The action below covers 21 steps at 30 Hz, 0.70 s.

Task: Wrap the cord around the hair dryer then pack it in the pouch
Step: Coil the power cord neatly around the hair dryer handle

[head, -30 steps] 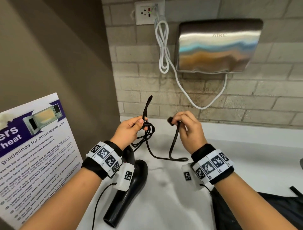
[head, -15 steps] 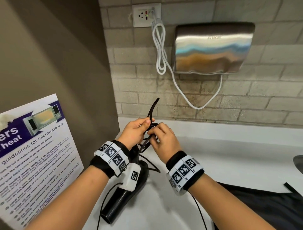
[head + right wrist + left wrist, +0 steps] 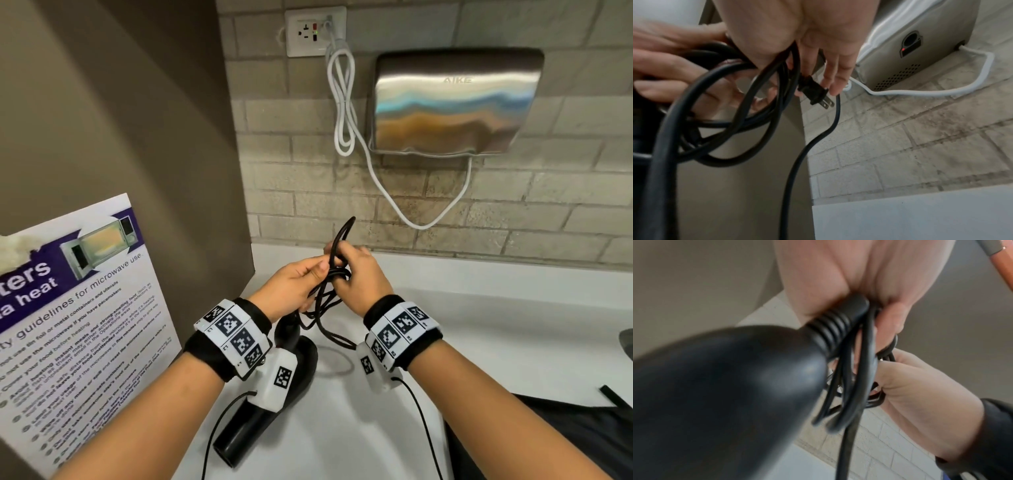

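The black hair dryer (image 3: pixel 301 356) hangs nozzle-down over the white counter (image 3: pixel 496 325), partly hidden by my left wrist. My left hand (image 3: pixel 294 284) grips the bundled loops of its black cord (image 3: pixel 337 270) at the handle's ribbed end (image 3: pixel 830 324). My right hand (image 3: pixel 363 277) touches the left one from the right and holds the cord's free end. The plug (image 3: pixel 813 92) sticks out between its fingers (image 3: pixel 836 76). Loose loops (image 3: pixel 735 129) dangle under both hands. The black pouch (image 3: pixel 548 431) lies flat at the lower right.
A steel hand dryer (image 3: pixel 455 102) is on the brick wall, its white cable (image 3: pixel 342 102) running up to an outlet (image 3: pixel 315 31). A microwave poster (image 3: pixel 68 325) leans on the brown side wall at left. A dark object (image 3: pixel 627 342) shows at the right edge.
My right hand, which held the cord end apart on the right, has come left to the bundle in my left hand. The slack loop has lifted off the counter.
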Each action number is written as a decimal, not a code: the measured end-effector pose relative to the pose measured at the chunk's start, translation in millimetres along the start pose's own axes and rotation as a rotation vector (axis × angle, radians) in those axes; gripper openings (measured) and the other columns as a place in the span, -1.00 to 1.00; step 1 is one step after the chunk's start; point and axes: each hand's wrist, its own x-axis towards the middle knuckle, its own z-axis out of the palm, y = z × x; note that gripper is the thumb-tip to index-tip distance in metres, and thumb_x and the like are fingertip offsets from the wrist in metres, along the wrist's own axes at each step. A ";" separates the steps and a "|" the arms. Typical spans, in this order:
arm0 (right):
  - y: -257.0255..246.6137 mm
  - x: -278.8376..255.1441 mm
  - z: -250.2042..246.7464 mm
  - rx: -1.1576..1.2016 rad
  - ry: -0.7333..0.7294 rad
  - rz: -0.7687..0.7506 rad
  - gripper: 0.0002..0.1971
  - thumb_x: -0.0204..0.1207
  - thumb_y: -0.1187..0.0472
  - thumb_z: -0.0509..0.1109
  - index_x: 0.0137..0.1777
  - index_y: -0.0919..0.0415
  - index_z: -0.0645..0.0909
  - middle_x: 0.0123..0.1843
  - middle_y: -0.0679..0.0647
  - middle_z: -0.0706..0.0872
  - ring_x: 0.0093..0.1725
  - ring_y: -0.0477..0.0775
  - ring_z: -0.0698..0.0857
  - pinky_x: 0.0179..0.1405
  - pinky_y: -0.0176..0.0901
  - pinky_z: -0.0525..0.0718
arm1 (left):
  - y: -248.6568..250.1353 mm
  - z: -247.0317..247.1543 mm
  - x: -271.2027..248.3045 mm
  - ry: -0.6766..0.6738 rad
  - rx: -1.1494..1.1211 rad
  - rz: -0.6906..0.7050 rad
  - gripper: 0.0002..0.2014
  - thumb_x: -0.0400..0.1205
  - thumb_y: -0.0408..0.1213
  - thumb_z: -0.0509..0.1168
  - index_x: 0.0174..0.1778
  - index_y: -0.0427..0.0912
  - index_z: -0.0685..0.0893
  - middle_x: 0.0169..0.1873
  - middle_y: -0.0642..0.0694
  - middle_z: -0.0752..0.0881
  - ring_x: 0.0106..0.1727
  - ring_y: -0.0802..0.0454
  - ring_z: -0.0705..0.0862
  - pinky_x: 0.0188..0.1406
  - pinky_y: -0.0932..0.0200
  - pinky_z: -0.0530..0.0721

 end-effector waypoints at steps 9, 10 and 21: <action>6.1 -4.1 -10.5 -0.003 0.104 -0.109 -0.57 0.15 0.01 0.41 -0.08 0.13 0.31 -0.05 0.00 0.35 -0.07 0.05 0.45 -0.15 -0.14 0.49 | -1.0 3.5 -9.1 -0.083 -0.056 -0.053 -0.60 0.70 -0.14 0.00 0.29 -0.28 0.57 -0.57 0.10 0.62 -0.73 0.25 0.29 -0.63 0.35 0.31; 7.2 -6.5 -12.7 -0.034 0.131 -0.128 -0.49 0.11 -0.10 0.34 0.00 0.13 0.31 -0.01 0.01 0.36 0.00 0.06 0.45 -0.08 -0.16 0.47 | -1.0 5.3 -9.4 -0.093 -0.046 -0.052 -0.60 0.70 -0.14 0.01 0.28 -0.29 0.58 -0.59 0.10 0.60 -0.73 0.25 0.29 -0.65 0.36 0.30; 28.6 -4.4 -40.3 -0.001 -0.292 -0.177 -0.52 0.26 -0.08 0.33 0.19 0.05 0.51 -0.10 0.03 0.60 -0.01 0.06 0.62 0.24 0.05 0.52 | -7.3 -1.4 -2.8 -0.005 0.018 -0.033 -0.71 0.71 -0.27 0.06 0.07 -0.28 0.67 -0.63 0.15 0.63 -0.66 0.34 0.47 -0.55 0.48 0.38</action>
